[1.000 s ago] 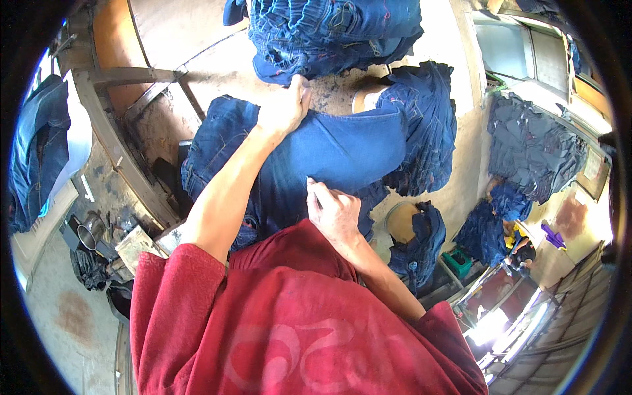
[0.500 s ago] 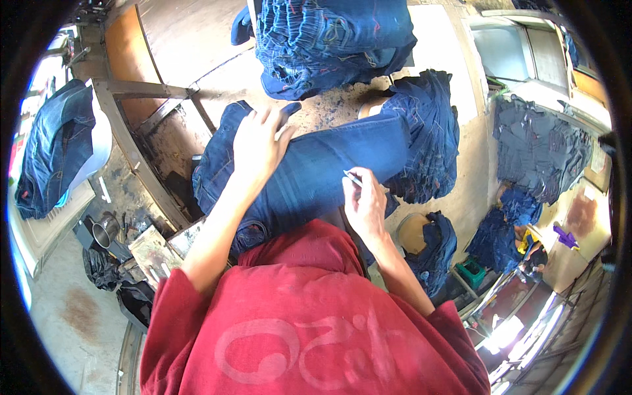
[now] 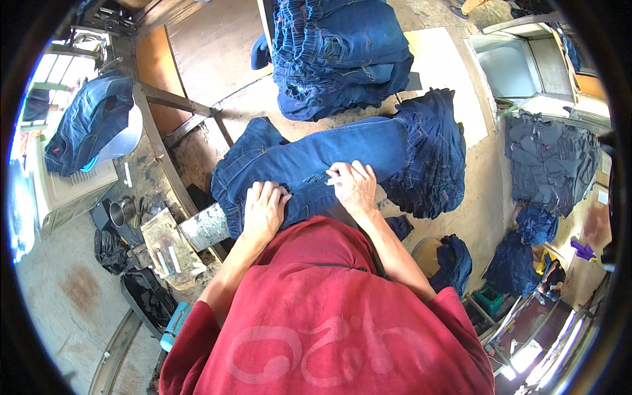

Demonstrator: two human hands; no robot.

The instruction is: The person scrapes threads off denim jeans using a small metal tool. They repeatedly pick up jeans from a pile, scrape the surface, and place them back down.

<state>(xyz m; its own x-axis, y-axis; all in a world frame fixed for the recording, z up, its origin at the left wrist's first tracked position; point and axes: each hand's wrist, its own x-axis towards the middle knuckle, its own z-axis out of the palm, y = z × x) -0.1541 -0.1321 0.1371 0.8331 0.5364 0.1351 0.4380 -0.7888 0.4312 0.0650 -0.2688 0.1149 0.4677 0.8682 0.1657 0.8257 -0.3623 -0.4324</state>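
A pair of blue jeans [image 3: 329, 146] lies stretched from left to right in front of me, one leg laid out flat. My left hand [image 3: 265, 207] is closed on the near edge of the denim, its fingers bent over a fold. My right hand [image 3: 357, 187] rests on the same leg, farther right. A small pale stick shows between its thumb and fingers, mostly hidden by them. Between my hands the cloth has a rumpled, lighter, worn-looking patch [image 3: 312, 179].
A tall stack of jeans [image 3: 342, 59] stands beyond, with a dark denim heap [image 3: 428, 155] at right. At left, a small worktop [image 3: 164, 243] holds white sticks beside a metal cup [image 3: 122, 212]. Dark grey garments [image 3: 552, 158] and a green basket [image 3: 488, 300] lie farther right.
My left hand has come down from the far side of the jeans to their near edge. My right hand has shifted slightly left, and the near cloth is now bunched. The view has shifted.
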